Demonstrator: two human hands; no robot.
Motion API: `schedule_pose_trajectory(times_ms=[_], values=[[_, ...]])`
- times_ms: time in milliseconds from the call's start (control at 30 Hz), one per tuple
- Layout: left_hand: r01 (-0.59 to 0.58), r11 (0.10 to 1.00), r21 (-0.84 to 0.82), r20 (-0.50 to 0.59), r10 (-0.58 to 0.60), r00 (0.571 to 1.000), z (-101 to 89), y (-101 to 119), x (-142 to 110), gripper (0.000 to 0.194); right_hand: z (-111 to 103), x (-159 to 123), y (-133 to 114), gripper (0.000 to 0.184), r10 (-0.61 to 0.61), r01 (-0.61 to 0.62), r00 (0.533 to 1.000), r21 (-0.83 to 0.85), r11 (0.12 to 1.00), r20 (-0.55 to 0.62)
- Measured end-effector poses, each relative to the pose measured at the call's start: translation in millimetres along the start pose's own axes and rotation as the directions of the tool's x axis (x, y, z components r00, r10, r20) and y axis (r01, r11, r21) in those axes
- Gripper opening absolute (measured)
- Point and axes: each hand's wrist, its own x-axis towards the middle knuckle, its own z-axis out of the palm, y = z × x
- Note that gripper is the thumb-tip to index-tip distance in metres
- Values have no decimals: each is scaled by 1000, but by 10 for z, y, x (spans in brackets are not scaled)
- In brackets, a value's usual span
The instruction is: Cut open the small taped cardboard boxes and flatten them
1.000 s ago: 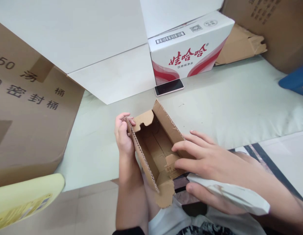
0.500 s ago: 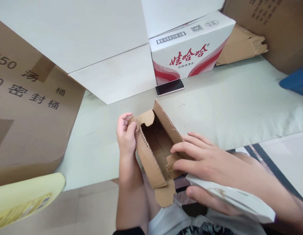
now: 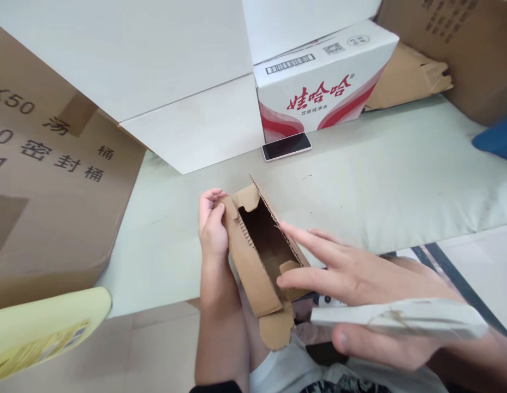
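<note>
- A small open cardboard box [image 3: 253, 267] is tilting above the person's lap, its far end overlapping the near part of the pale green surface [image 3: 412, 180]; whether it is touching that surface, I cannot tell.
- Its left flap is folding inward over the opening, and an end flap is hanging toward the lap.
- The left hand [image 3: 213, 226] is gripping the box's far left corner, its thumb pressing on the cardboard.
- The right hand [image 3: 351, 273] is keeping a flat white object [image 3: 433, 319] between thumb and palm, while its other fingers are spreading over the box's right wall.
- Beyond the box, a phone [image 3: 286, 147] is lying screen up, just before a white carton with red lettering [image 3: 318, 101].
- Left of that carton, large white boxes [image 3: 191, 125] are standing.
- Farther left, a big brown carton [image 3: 69, 218] is rising behind a yellow object [image 3: 52, 322].
- At the right edge, a blue object [image 3: 496, 139] is showing.
</note>
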Motion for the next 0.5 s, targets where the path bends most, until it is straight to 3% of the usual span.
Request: schedule_pose_trajectory(times_ms=[100,267,500], values=[[40,999,-22,-9,-41,999,17,21,-5,23,-6,31,13,65,13,-21,996,90,996,85],[2,1000,4,10,-2,1000,41,32,-12,33,-9,78,9,62,92,-121,976,141,983,198],[-80,994,-69,172,91,981,-29,4,-27,50,-35,85,45,57,131,-154,976,126,980,175]])
